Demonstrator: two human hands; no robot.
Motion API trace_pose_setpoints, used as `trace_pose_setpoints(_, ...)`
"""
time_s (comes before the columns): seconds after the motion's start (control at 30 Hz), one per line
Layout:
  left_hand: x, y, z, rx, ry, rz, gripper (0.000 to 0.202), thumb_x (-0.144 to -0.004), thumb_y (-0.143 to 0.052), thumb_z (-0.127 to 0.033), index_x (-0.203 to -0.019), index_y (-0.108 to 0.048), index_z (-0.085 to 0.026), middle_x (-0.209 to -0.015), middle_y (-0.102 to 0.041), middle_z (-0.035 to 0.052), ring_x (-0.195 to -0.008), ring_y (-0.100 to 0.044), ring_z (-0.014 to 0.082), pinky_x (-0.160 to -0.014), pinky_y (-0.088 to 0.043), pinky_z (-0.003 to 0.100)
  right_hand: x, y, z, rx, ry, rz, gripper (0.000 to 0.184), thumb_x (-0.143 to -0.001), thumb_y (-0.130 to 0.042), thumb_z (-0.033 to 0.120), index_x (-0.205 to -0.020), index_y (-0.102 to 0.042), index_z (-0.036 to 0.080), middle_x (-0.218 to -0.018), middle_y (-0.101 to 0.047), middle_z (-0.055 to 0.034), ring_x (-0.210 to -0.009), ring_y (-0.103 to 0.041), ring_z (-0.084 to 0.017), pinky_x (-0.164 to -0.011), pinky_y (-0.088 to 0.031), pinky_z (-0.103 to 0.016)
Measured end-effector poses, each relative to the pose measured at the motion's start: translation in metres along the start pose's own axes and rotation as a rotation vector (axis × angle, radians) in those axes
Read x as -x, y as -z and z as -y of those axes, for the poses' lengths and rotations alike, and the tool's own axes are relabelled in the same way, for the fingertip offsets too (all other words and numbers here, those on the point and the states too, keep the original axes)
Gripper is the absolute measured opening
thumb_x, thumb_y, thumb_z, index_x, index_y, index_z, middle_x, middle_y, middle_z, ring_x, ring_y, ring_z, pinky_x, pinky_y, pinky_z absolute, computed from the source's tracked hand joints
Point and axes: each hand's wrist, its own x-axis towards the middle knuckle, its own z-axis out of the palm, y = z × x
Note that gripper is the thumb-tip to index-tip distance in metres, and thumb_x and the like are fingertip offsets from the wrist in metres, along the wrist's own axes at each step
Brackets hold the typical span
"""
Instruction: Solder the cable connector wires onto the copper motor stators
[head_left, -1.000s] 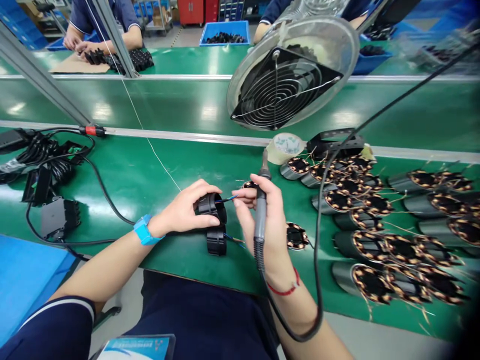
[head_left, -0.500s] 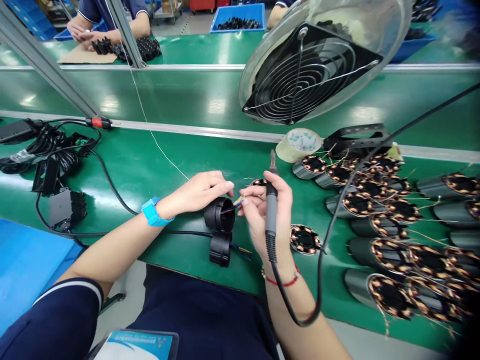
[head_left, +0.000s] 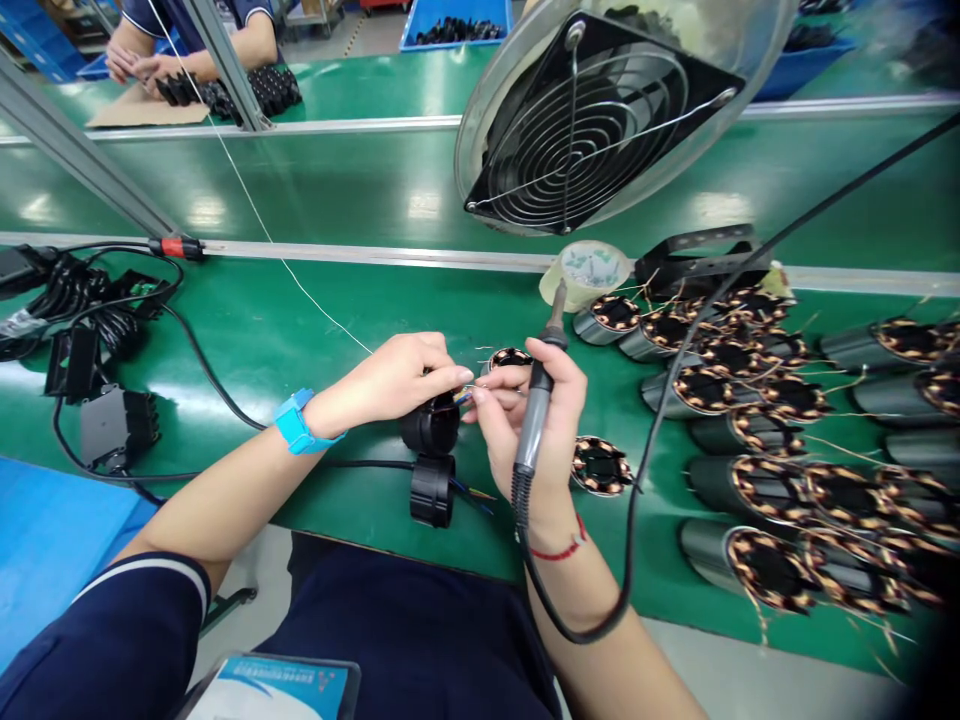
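Observation:
My right hand (head_left: 544,405) is wrapped around a soldering iron (head_left: 531,430), whose tip points up and away. Its thumb and forefinger also pinch thin coloured wires (head_left: 460,397) coming out of a black round cap (head_left: 430,430). My left hand (head_left: 409,375) is closed above this cap, thumb and fingertip at the wire ends. A thin silvery wire (head_left: 300,287) slants down to the back of my left hand; whether the fingers grip it is hidden. Just below lies a second black cap (head_left: 432,493) with loose wires. Copper-wound stators (head_left: 602,467) stand beside my right hand.
Rows of stators (head_left: 765,485) fill the right side. A caged fan (head_left: 577,150) hangs ahead, behind a tape roll (head_left: 585,272). Black cables (head_left: 79,290) and a box (head_left: 116,425) lie left. The iron's cord (head_left: 634,520) loops over my forearm. Across the bench, a person (head_left: 195,50) handles black parts.
My left thumb has moved right to the wire ends, meeting my right fingertips. The soldering iron has tilted, its tip swinging right. The whole view has shifted slightly.

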Motion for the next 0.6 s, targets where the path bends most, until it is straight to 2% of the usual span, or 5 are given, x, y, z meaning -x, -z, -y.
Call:
trace_pose_setpoints(0.1, 0.001, 0.001, -0.003, -0.048, -0.052, 0.013, 0.029, -0.093, -0.049, -0.027, -0.073, -0.067, -0.015, -0.075, -0.057, 0.0012, -0.077, -0.053, 0.0131, -0.073, -0.039, 0.026, 0.000, 0.000, -0.001, 0.013, 0.020, -0.004, 0.050, -0.082, -0.062, 0.014, -0.123, -0.039, 0.031, -0.088, -0.058, 0.0035, -0.070, -0.063, -0.010, -0.062, -0.058, -0.025)
trace_pose_setpoints(0.17, 0.002, 0.002, -0.005, -0.033, -0.075, 0.028, 0.022, -0.092, -0.048, -0.024, -0.088, -0.069, -0.016, -0.088, -0.065, 0.0025, -0.089, -0.054, 0.0151, -0.083, -0.039, 0.027, -0.001, 0.000, -0.001, 0.054, 0.076, -0.012, 0.047, -0.081, -0.062, 0.013, -0.121, -0.041, 0.029, -0.086, -0.059, 0.0034, -0.075, -0.063, -0.011, -0.070, -0.057, -0.029)
trace_pose_setpoints(0.27, 0.004, 0.002, -0.006, 0.156, 0.006, 0.115, 0.025, -0.093, -0.046, -0.027, -0.098, -0.067, -0.015, -0.092, -0.068, 0.0026, -0.085, -0.057, 0.0140, -0.077, -0.042, 0.026, -0.002, 0.000, 0.001, 0.122, 0.181, -0.042, 0.045, -0.080, -0.063, 0.010, -0.117, -0.044, 0.027, -0.083, -0.061, 0.0036, -0.077, -0.061, -0.012, -0.074, -0.054, -0.031)
trace_pose_setpoints(0.4, 0.004, 0.000, -0.005, 0.439, 0.092, 0.164, 0.021, -0.089, -0.052, -0.029, -0.090, -0.065, -0.013, -0.081, -0.065, 0.0012, -0.075, -0.056, 0.0116, -0.071, -0.042, 0.023, 0.000, -0.005, 0.003, 0.124, 0.210, -0.108, 0.043, -0.080, -0.061, 0.009, -0.115, -0.044, 0.028, -0.081, -0.059, 0.0043, -0.074, -0.060, -0.011, -0.069, -0.052, -0.028)
trace_pose_setpoints(0.6, -0.003, -0.005, 0.001, 0.466, 0.196, 0.107, 0.013, -0.078, -0.061, -0.025, -0.075, -0.065, -0.013, -0.069, -0.059, -0.0019, -0.065, -0.050, 0.0090, -0.064, -0.039, 0.022, 0.003, -0.009, -0.001, 0.166, 0.107, -0.133, 0.039, -0.082, -0.060, 0.014, -0.115, -0.042, 0.026, -0.082, -0.061, 0.0028, -0.078, -0.061, -0.012, -0.077, -0.051, -0.032)
